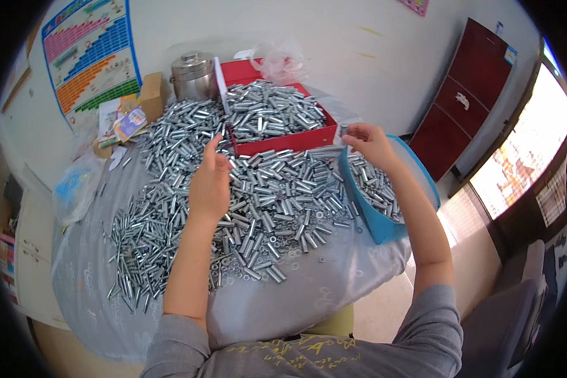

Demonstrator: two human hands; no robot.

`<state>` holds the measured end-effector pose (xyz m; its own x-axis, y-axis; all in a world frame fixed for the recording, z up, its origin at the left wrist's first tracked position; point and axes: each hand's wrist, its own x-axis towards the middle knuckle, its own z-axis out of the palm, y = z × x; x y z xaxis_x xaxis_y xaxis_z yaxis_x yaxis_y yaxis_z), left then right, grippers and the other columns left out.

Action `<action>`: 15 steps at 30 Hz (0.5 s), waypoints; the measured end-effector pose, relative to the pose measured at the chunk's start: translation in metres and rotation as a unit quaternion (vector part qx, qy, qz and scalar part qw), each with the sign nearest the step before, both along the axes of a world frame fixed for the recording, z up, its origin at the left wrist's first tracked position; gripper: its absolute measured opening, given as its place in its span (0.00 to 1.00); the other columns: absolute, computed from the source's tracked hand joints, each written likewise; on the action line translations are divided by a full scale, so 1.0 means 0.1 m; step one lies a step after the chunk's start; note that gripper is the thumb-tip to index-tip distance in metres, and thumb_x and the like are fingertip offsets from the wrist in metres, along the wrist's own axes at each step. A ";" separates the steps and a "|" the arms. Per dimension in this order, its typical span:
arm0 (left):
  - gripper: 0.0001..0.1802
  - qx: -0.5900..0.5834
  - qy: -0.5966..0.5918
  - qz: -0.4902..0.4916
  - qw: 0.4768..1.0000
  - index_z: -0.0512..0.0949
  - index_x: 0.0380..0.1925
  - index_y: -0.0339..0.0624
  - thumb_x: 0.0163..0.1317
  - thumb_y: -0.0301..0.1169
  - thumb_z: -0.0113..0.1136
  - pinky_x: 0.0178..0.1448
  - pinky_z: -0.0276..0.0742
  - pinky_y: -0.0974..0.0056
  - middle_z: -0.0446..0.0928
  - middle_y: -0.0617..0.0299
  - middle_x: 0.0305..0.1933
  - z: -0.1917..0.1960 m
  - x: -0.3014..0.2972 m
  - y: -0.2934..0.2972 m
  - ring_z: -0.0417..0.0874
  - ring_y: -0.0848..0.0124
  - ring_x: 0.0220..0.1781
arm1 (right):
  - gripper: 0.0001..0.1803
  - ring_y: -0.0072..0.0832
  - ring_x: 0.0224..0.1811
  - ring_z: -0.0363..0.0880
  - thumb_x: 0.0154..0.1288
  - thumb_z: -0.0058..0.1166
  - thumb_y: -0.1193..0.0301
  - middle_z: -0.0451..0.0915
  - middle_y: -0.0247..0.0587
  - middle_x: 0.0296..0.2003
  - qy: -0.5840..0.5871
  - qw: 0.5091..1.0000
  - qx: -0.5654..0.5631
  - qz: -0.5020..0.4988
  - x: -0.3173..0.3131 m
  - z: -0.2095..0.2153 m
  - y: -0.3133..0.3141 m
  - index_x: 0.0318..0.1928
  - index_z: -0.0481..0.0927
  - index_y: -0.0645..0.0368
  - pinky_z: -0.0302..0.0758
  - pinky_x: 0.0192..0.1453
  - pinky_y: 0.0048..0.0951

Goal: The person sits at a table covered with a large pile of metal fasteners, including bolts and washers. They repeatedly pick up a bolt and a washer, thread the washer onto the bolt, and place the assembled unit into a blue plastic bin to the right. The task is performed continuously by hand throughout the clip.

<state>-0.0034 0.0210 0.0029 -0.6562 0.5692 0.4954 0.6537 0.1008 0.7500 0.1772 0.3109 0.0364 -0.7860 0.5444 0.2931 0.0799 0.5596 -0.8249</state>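
A large heap of shiny metal sleeves (268, 214) covers the table, with nuts and washers (249, 272) scattered along its near side. Over the heap's middle, my left hand (211, 186) is raised with its index finger and thumb apart, and nothing shows between them. My right hand (368, 143) pinches a small metal sleeve (344, 130) above the far left rim of a blue bin (387, 230). More metal pieces (375, 189) lie inside that bin. A red box (283, 143) behind my hands is piled high with the same sleeves.
A steel canister (193, 75) stands left of the red box, near a small cardboard box (152, 94). At the table's left edge sits a plastic bag (75, 189) with something blue in it. A dark chair (504, 309) is at the right.
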 end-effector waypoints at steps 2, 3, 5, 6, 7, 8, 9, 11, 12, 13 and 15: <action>0.46 0.073 -0.034 -0.055 0.995 0.46 0.64 0.41 0.58 0.67 0.20 0.35 0.66 0.71 0.70 0.62 0.39 0.00 0.04 0.04 0.72 0.74 0.34 | 0.14 0.17 0.32 0.76 0.56 0.59 0.68 0.79 0.34 0.31 0.078 0.994 -0.040 0.066 -0.18 0.09 -0.57 0.40 0.77 0.63 0.73 0.30 0.19; 0.48 0.099 -0.044 -0.065 0.992 0.45 0.65 0.40 0.56 0.68 0.19 0.38 0.68 0.70 0.70 0.59 0.39 0.06 0.07 0.02 0.73 0.72 0.37 | 0.14 0.16 0.31 0.76 0.55 0.59 0.69 0.79 0.33 0.30 0.100 0.983 -0.100 0.115 -0.29 0.11 -0.83 0.40 0.76 0.62 0.73 0.29 0.17; 0.52 0.181 -0.070 -0.082 0.978 0.43 0.65 0.40 0.53 0.71 0.19 0.41 0.69 0.68 0.70 0.57 0.40 0.14 0.12 0.01 0.74 0.70 0.40 | 0.11 0.12 0.26 0.72 0.55 0.59 0.70 0.78 0.29 0.28 0.122 0.966 -0.143 0.175 -0.55 0.13 -1.30 0.38 0.77 0.60 0.69 0.24 0.15; 0.54 0.219 -0.094 -0.087 0.967 0.44 0.64 0.39 0.50 0.73 0.18 0.43 0.70 0.66 0.70 0.56 0.41 0.18 0.12 0.00 0.74 0.68 0.41 | 0.10 0.12 0.24 0.71 0.55 0.58 0.71 0.78 0.30 0.28 0.135 0.960 -0.171 0.177 -0.69 0.12 -1.53 0.37 0.78 0.59 0.67 0.23 0.15; 0.56 0.248 -0.119 -0.090 0.957 0.45 0.64 0.40 0.48 0.75 0.18 0.41 0.68 0.69 0.70 0.58 0.41 0.23 0.16 -0.02 0.73 0.70 0.41 | 0.09 0.12 0.24 0.72 0.55 0.58 0.71 0.78 0.30 0.27 0.148 0.958 -0.171 0.179 -0.82 0.08 -1.67 0.36 0.78 0.60 0.67 0.24 0.15; 0.55 0.253 -0.112 -0.085 0.957 0.47 0.64 0.41 0.48 0.75 0.18 0.41 0.66 0.70 0.70 0.59 0.41 0.29 0.18 -0.02 0.72 0.71 0.40 | 0.09 0.13 0.26 0.73 0.55 0.58 0.72 0.78 0.31 0.28 0.147 0.947 -0.197 0.205 -0.92 0.09 -1.77 0.37 0.77 0.61 0.68 0.24 0.15; 0.55 0.254 -0.106 -0.076 0.959 0.48 0.64 0.41 0.48 0.75 0.17 0.40 0.64 0.71 0.70 0.60 0.41 0.32 0.19 -0.07 0.71 0.73 0.40 | 0.10 0.13 0.28 0.74 0.56 0.58 0.72 0.78 0.31 0.29 0.145 0.934 -0.229 0.232 -1.00 0.07 -1.87 0.38 0.76 0.61 0.69 0.25 0.15; 0.53 0.271 -0.102 -0.024 0.957 0.55 0.62 0.42 0.50 0.74 0.15 0.40 0.58 0.72 0.67 0.66 0.37 0.37 0.23 -0.11 0.65 0.77 0.36 | 0.07 0.13 0.26 0.73 0.54 0.59 0.73 0.78 0.31 0.26 0.183 0.917 -0.258 0.243 -1.13 0.12 -2.10 0.32 0.77 0.64 0.68 0.26 0.15; 0.51 0.261 -0.037 0.003 0.965 0.55 0.61 0.39 0.53 0.71 0.16 0.41 0.63 0.70 0.68 0.62 0.36 0.36 0.18 -0.15 0.68 0.72 0.36 | 0.06 0.12 0.25 0.72 0.53 0.59 0.74 0.77 0.31 0.25 0.210 0.893 -0.298 0.264 -1.16 0.13 -2.18 0.30 0.77 0.64 0.68 0.28 0.14; 0.48 0.249 0.029 0.029 0.968 0.56 0.60 0.36 0.56 0.68 0.17 0.42 0.68 0.67 0.68 0.58 0.34 0.35 0.13 -0.19 0.72 0.68 0.36 | 0.06 0.12 0.25 0.72 0.53 0.59 0.75 0.77 0.31 0.25 0.216 0.893 -0.299 0.260 -1.19 0.10 -2.22 0.30 0.77 0.64 0.67 0.28 0.14; 0.49 0.180 0.044 0.068 0.980 0.56 0.59 0.36 0.56 0.68 0.14 0.43 0.68 0.66 0.69 0.58 0.30 0.34 0.10 -0.25 0.73 0.65 0.32 | 0.06 0.11 0.25 0.71 0.53 0.60 0.75 0.77 0.30 0.24 0.228 0.893 -0.300 0.246 -1.27 -0.01 -2.24 0.29 0.78 0.64 0.66 0.27 0.13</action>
<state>0.0069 -0.0039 0.0372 -0.6598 0.2573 0.7061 0.7162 -0.0691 0.6944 0.0504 0.0866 0.0358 -0.8467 0.3319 0.4158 -0.4748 -0.1187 -0.8720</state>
